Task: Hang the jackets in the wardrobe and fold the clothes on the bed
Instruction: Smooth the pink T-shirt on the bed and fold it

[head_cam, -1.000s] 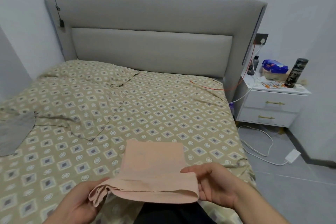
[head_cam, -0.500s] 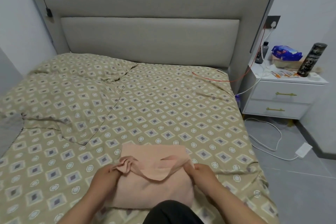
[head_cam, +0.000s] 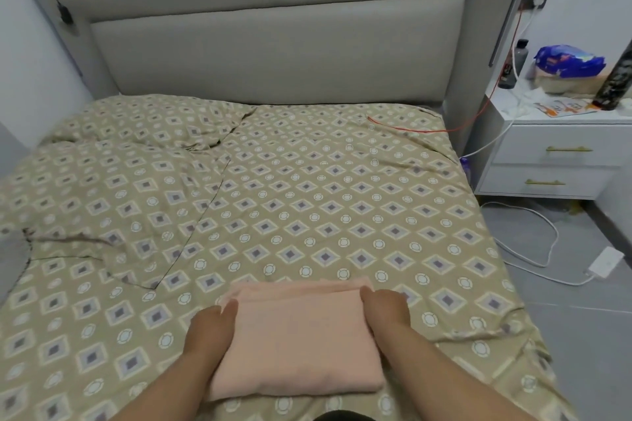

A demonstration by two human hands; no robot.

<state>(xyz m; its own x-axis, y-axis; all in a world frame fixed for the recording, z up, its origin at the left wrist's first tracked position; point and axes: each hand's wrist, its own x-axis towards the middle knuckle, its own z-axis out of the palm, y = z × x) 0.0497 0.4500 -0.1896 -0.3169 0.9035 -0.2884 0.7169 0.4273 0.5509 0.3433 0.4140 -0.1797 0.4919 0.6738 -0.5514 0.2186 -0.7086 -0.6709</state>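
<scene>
A peach-pink garment (head_cam: 301, 338) lies folded into a neat rectangle on the patterned bedspread (head_cam: 307, 188), near the foot of the bed. My left hand (head_cam: 210, 328) rests flat against its left edge, thumb up along the fold. On the other side, my right hand (head_cam: 384, 314) lies flat against the garment's right edge. Neither hand grips the cloth. No jackets or wardrobe are in view.
A grey padded headboard (head_cam: 273, 44) backs the bed. At the right stands a white nightstand (head_cam: 554, 161) carrying a blue packet (head_cam: 567, 61), a dark bottle (head_cam: 513, 65) and a dark cylinder. White cables and a power adapter (head_cam: 605, 261) lie on the grey floor.
The held-up pink cloth was folded over onto itself and laid flat. Both hands let go of its corners and now rest flat at its sides. The camera moved closer.
</scene>
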